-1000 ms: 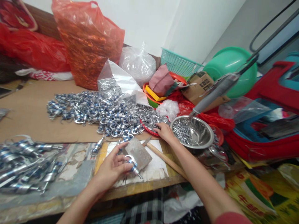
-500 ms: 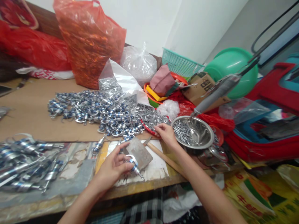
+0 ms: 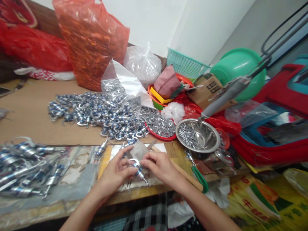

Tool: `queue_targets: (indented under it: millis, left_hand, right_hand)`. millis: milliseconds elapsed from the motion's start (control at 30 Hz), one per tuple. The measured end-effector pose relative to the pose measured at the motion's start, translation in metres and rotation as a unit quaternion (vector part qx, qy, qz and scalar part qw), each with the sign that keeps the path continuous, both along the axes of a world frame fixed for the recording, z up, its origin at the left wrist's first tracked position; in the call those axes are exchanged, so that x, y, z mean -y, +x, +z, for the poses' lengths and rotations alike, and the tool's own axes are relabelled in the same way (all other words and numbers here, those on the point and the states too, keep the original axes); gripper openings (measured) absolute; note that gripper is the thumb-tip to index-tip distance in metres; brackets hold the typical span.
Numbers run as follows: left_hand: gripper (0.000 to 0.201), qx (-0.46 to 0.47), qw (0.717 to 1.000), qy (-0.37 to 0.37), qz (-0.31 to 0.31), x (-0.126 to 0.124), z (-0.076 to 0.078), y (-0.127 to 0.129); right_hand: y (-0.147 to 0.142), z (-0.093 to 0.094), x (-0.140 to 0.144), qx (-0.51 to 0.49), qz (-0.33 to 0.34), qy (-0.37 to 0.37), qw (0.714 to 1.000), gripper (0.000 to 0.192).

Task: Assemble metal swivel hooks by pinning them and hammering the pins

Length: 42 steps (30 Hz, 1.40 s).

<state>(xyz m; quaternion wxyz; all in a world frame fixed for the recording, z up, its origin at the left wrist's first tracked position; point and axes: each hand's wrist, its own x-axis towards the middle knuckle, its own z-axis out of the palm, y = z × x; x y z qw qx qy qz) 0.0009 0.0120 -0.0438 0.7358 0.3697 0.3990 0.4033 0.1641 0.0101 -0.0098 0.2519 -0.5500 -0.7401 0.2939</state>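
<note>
My left hand (image 3: 114,173) holds a small silver-and-blue metal fitting (image 3: 140,174) with a curved hook at one end and a thin pin at the other. Right at that hook is my right hand (image 3: 160,165), its fingers pinched together; a tiny part between them cannot be made out. Behind the fitting sits a grey metal block (image 3: 139,150) on white paper. A wooden handle (image 3: 192,182), with a pointed grey metal end beside the block, passes under my right wrist. Small metal pieces (image 3: 161,123) fill a red tray (image 3: 166,139) beyond my hands.
A steel bowl (image 3: 217,141) of metal pins stands at right, below a grey lever handle (image 3: 223,96). Many similar fittings (image 3: 113,118) are heaped on cardboard, with more (image 3: 29,170) at left. Green-handled pliers or a similar tool (image 3: 200,179) lie by the table edge.
My right hand has come back from the red tray, toward me and left, to the fitting. My left hand keeps its hold in nearly the same place.
</note>
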Motion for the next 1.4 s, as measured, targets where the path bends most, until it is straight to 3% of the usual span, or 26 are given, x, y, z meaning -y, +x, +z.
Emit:
queue_targets:
  millis: [167,367,600,833,933,1033,1133,1233,1333,1400]
  left_hand:
    - [0.072,0.011,1.0,-0.005,0.0,0.0,0.001,0.0]
    - [0.077,0.008,1.0,-0.012,0.006,-0.001,0.002,0.001]
    - [0.076,0.014,1.0,-0.009,0.001,-0.001,0.002,0.001]
    - [0.077,0.02,1.0,-0.005,0.004,-0.001,-0.002,0.0]
    - [0.076,0.022,1.0,-0.001,-0.005,-0.001,-0.003,-0.001]
    - [0.075,0.021,1.0,-0.001,-0.004,-0.001,-0.003,-0.001]
    - [0.075,0.021,1.0,-0.012,0.002,-0.001,-0.002,0.0]
    - [0.075,0.023,1.0,-0.019,-0.001,-0.001,-0.002,0.0]
    - [0.075,0.027,0.999,-0.016,-0.008,0.0,-0.001,-0.001]
    - [0.074,0.023,1.0,-0.013,-0.008,0.0,0.0,-0.001]
  right_hand:
    - [-0.001,0.003,-0.004,0.054,0.032,-0.011,0.998,0.019]
    - [-0.01,-0.008,-0.003,0.039,0.016,0.07,0.997,0.012]
    - [-0.014,-0.013,-0.001,-0.021,-0.03,0.024,0.999,0.017]
    - [-0.023,-0.021,0.006,0.052,-0.029,0.131,0.99,0.018]
    - [-0.026,-0.024,0.006,0.061,-0.058,0.124,0.989,0.017]
    - [-0.022,-0.024,0.002,-0.002,-0.09,0.085,0.992,0.019]
    - [0.0,-0.026,-0.001,-0.097,-0.153,0.104,0.978,0.014]
    - [0.036,-0.034,0.001,0.005,-0.193,0.127,0.973,0.022]
    - [0.065,-0.044,0.006,0.178,-0.142,0.068,0.971,0.03]
    - [0.074,-0.048,0.009,0.216,-0.117,0.023,0.969,0.022]
